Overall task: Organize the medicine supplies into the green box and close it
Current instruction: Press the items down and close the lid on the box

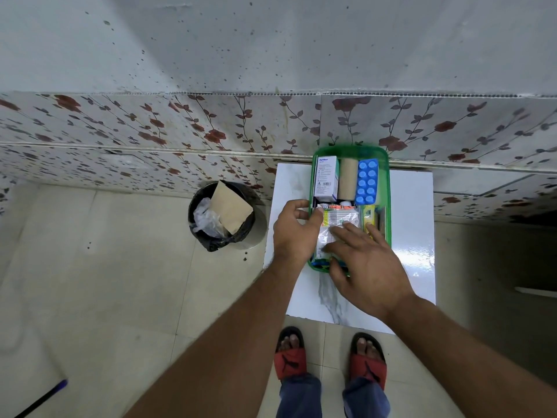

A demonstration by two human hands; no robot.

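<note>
The green box (388, 188) lies open on a white marble-look table (413, 230). Its far half holds a white and purple medicine carton (326, 176), a tan bandage roll (347, 179) and a blue blister pack (367, 182). In the near half lies a clear plastic packet (337, 221) with an orange and green label. My left hand (294, 232) pinches the packet's left edge at the box wall. My right hand (366, 263) lies flat on the packet, fingers spread. A yellow-green strip (369, 217) sits to the right of the packet. The box's near end is hidden by my hands.
A black-lined waste bin (224, 217) with a brown paper bag and plastic stands on the floor left of the table. A floral tiled wall (180, 131) runs behind. My feet in red sandals (328, 357) stand at the table's near edge. A blue-tipped stick (45, 396) lies bottom left.
</note>
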